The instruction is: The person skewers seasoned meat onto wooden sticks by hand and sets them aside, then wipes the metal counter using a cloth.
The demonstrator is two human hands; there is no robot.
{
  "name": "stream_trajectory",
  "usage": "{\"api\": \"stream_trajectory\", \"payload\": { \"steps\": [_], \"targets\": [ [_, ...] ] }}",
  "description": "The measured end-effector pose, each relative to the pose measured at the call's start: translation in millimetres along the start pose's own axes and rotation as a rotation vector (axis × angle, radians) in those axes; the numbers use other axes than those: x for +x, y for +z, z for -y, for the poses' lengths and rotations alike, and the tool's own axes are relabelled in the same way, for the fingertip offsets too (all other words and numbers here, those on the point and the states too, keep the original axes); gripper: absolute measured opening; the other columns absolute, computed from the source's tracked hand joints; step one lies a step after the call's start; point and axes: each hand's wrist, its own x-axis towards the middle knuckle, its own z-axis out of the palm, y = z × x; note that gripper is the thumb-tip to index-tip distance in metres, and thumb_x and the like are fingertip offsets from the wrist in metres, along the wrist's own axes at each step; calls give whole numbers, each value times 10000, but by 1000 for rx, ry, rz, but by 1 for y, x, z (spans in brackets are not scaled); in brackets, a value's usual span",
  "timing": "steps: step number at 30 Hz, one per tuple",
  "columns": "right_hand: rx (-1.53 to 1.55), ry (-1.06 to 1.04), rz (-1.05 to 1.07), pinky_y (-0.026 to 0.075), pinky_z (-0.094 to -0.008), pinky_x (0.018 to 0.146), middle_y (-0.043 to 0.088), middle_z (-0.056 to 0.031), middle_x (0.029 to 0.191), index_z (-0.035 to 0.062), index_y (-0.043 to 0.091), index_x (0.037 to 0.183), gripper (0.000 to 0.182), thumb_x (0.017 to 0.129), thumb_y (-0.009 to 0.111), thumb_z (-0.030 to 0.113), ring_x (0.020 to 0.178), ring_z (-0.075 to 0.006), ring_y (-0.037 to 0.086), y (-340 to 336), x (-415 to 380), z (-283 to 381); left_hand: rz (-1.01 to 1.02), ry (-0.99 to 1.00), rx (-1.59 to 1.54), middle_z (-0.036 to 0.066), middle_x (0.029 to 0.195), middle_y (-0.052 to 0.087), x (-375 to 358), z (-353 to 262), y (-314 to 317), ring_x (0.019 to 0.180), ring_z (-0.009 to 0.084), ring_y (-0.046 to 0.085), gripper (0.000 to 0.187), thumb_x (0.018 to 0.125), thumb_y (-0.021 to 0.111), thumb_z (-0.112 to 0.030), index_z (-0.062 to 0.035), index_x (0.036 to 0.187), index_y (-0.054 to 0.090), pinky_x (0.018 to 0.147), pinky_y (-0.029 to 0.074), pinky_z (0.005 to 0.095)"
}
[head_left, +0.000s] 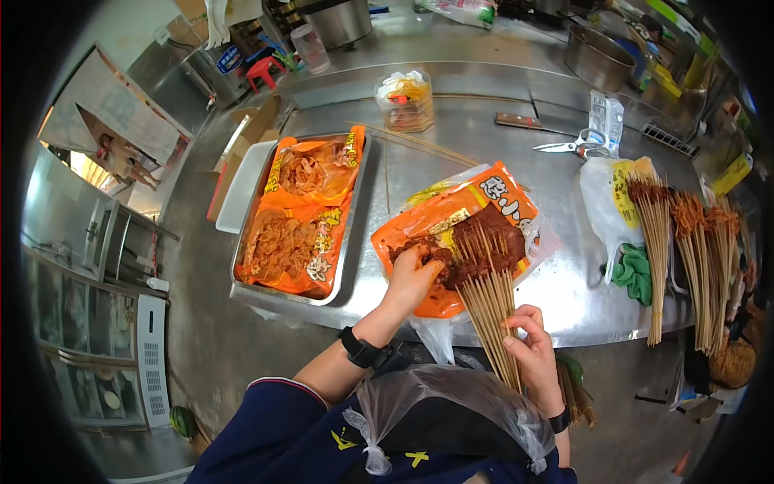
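While my right fingers (517, 348) grasp one sheaf of bamboo skewers (492, 319), tips at the dark red sauced meat (488, 232), my left fingers (426, 273) touch that meat; their closure, partly hidden, I cannot tell. Meat: on one orange printed bag (395, 231), steel bench (576, 302). Alongside: metal tray (353, 219). Farther right: scissors (577, 148), bundled sticks (655, 270).

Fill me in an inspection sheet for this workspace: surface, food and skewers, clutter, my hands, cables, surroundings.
Surface: metal counter, shiny.
Job's things: skewers with tips in reddish food on an orange bag; more skewer bundles at right; metal tray with two opened orange packets at left.
Clutter: scissors, wooden-handled knife, loose sticks, green cloth.
Hands: left fingers in the food; right holding skewers.
Cables: nothing seen.
Surroundings: red stool, watermelon on the left.
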Motion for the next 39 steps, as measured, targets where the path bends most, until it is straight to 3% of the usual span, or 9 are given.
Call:
{"api": "stream_trajectory", "payload": {
  "steps": [4, 7, 9, 14, 17, 19, 21, 31, 39],
  "targets": [
    [-57, -6, -5, 297, -297, 950, 275, -78, 1316, 24, 585, 907, 176, 740, 596, 78, 1210, -189, 313, -8, -3, -15, 2, -41, -195, 66, 885, 607, 0, -6, -2, 775, 130, 560, 203, 777, 502, -8, 60, 956, 569, 677, 456, 255],
    [21, 12, 44, 378, -357, 922, 224, -98, 1368, 24, 573, 959, 208, 762, 586, 91, 1168, -229, 392, -9, -5, -23, -20, -13, -205, 59, 884, 606, -2, -16, -2, 770, 121, 556, 196, 781, 493, 1, 54, 952, 573, 675, 454, 250],
    [485, 213, 76, 506, -418, 785, 223, -127, 1380, 26, 544, 1012, 244, 787, 576, 115, 1114, -281, 467, -8, -7, -21, -25, -13, -213, 59, 885, 605, -2, -16, -3, 769, 121, 556, 199, 779, 494, 0, 55, 954, 572, 675, 454, 249],
    [669, 92, 61, 561, -438, 628, 337, -148, 1330, 56, 525, 1051, 253, 810, 554, 126, 1098, -332, 487, -21, -21, -6, -44, 49, -224, 46, 865, 605, 0, -15, -10, 776, 106, 550, 187, 771, 503, -4, 55, 930, 581, 677, 451, 238],
    [857, 23, 120, 540, -473, 648, 359, -124, 1329, 47, 542, 1021, 209, 831, 538, 134, 1132, -382, 449, -26, -25, 9, 48, 8, 14, 88, 851, 628, 4, -16, -8, 780, 168, 588, 204, 740, 528, -38, 24, 919, 604, 693, 462, 284],
    [1071, -70, 126, 536, -453, 624, 450, -150, 1240, 87, 546, 1013, 185, 850, 527, 171, 1160, -380, 426, -30, -24, 10, 201, 146, 656, 112, 920, 627, 5, -20, 7, 805, 213, 610, 197, 771, 525, -81, -7, 930, 615, 712, 470, 300],
    [1084, -113, 131, 530, -432, 606, 462, -146, 1235, 110, 548, 1047, 209, 868, 508, 208, 1172, -379, 415, -38, -24, 1, 210, 227, 968, 191, 838, 602, 0, -24, 24, 833, 361, 570, 250, 697, 554, -105, -37, 928, 624, 747, 457, 400],
    [1109, -210, 135, 518, -419, 630, 387, -140, 1319, 155, 518, 1136, 254, 899, 466, 230, 1201, -367, 386, -49, -31, -7, 405, 379, 1166, 207, 737, 587, 23, -9, 89, 770, 339, 591, 167, 715, 513, -90, -57, 841, 617, 656, 464, 426],
    [1124, -182, 136, 529, -432, 629, 407, -175, 1287, 115, 508, 1112, 246, 879, 507, 192, 1192, -368, 398, -45, -30, -2, 311, 634, 1334, 113, 682, 595, 14, -1, 90, 698, 269, 592, 102, 703, 529, -143, -85, 735, 608, 606, 466, 368]
  ]
}}
